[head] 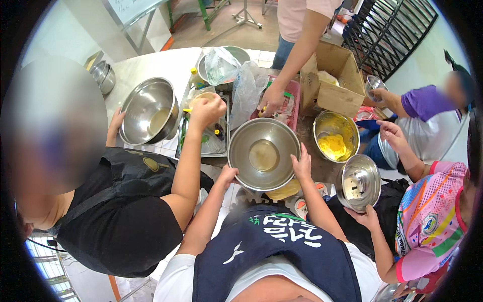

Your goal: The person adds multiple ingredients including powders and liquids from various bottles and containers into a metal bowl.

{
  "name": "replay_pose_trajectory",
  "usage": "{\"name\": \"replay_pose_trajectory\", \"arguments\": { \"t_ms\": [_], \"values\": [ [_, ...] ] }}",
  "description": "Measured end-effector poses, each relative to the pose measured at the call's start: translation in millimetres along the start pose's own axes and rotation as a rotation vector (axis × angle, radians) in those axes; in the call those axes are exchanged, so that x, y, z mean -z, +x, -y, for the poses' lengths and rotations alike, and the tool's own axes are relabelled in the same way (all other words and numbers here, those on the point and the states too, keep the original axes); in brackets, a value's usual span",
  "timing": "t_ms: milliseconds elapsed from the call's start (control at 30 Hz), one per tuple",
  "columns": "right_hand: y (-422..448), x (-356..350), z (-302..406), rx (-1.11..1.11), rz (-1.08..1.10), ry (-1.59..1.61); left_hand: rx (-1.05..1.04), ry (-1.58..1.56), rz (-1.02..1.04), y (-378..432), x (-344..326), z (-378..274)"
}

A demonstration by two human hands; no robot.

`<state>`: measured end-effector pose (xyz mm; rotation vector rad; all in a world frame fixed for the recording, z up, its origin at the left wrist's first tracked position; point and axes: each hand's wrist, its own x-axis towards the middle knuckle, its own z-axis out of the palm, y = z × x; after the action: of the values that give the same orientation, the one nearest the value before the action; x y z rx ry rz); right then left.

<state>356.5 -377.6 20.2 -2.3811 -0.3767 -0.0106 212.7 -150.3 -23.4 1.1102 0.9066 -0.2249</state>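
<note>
A wide stainless steel mixing bowl [281, 147] is held up in front of me with a shallow, pale, cloudy liquid in its bottom. My left hand [228, 176] grips the bowl's lower left rim. On the right side, my right hand [301, 162] is against the rim, thumb at the edge and fingers upward along the outside. A metal tray [215, 153] with bottles lies left of the bowl. Just beyond the bowl stands a pink plastic basket [295, 99] with packets, where a co-worker's hand [272, 99] reaches in.
A co-worker at left holds a steel bowl [128, 109] and raises a fist over the tray. At right are a bowl with yellow dough [332, 146], a cardboard box [341, 96] and a co-worker holding another bowl [371, 181]. Plastic bags [241, 90] lie behind the tray.
</note>
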Motion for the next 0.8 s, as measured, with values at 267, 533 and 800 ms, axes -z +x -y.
{"name": "replay_pose_trajectory", "arguments": {
  "t_ms": [267,533,800],
  "values": [
    [22.9,-0.7,22.1,0.108,0.057,-0.012,0.006,0.034,-0.020,-34.0,2.4,17.1],
    [10.4,3.9,40.5,0.085,0.093,-0.025,0.075,-0.031,-0.055,-71.5,-2.1,15.1],
    [22.9,12.0,44.7,0.009,0.103,-0.085,0.076,0.026,-0.127,-76.9,-5.0,5.0]
  ]
}}
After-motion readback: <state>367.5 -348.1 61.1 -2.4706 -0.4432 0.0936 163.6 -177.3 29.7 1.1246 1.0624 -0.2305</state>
